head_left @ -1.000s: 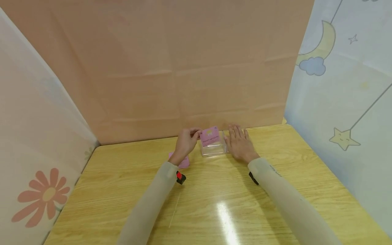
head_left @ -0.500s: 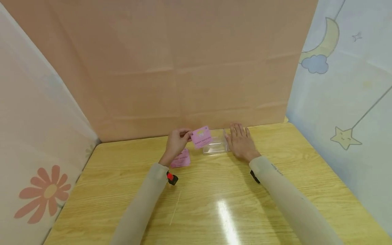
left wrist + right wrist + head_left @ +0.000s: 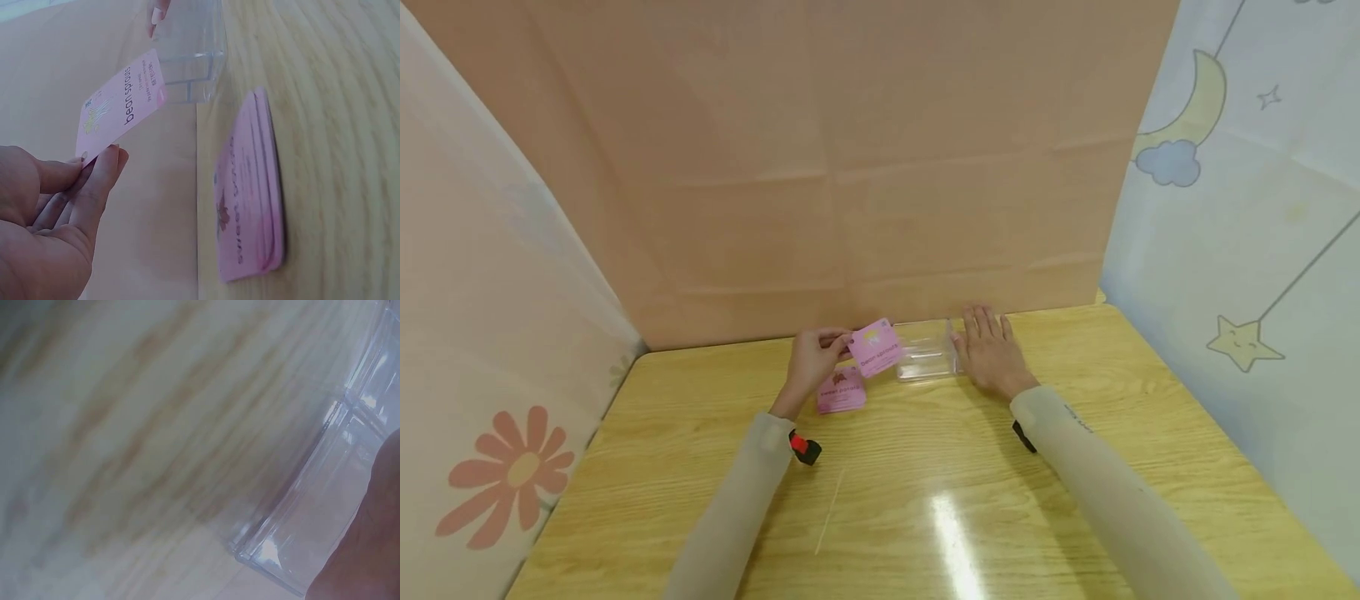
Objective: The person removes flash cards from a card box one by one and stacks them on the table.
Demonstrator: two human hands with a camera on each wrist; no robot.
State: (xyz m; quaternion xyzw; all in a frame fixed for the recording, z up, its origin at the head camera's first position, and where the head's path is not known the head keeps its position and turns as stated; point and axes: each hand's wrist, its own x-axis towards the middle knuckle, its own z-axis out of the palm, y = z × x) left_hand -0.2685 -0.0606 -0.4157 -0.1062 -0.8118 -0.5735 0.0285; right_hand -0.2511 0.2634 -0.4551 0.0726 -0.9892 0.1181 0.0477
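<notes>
Between thumb and fingers, my left hand (image 3: 811, 365) pinches a pink flash card (image 3: 876, 347) by its corner; "bean sprouts" is printed on it. The same card (image 3: 122, 106) shows tilted and raised in the left wrist view. Below it a stack of pink cards (image 3: 841, 392) lies on the table, "sweet potato" uppermost. A clear plastic box (image 3: 925, 364) stands just right of the held card. My right hand (image 3: 994, 354) lies with straight fingers against the box's right side. In the right wrist view, part of that hand (image 3: 369, 544) covers a corner of the clear box (image 3: 294, 519).
The wooden table (image 3: 925, 467) runs back to a tan sheet (image 3: 850, 167) hanging right behind the box. Patterned cloths hang on both sides, one with a flower (image 3: 520, 469), the other with a moon (image 3: 1206, 96).
My left hand has drawn the bean sprouts card leftward from over the box to above the card stack. The right hand has stayed beside the box.
</notes>
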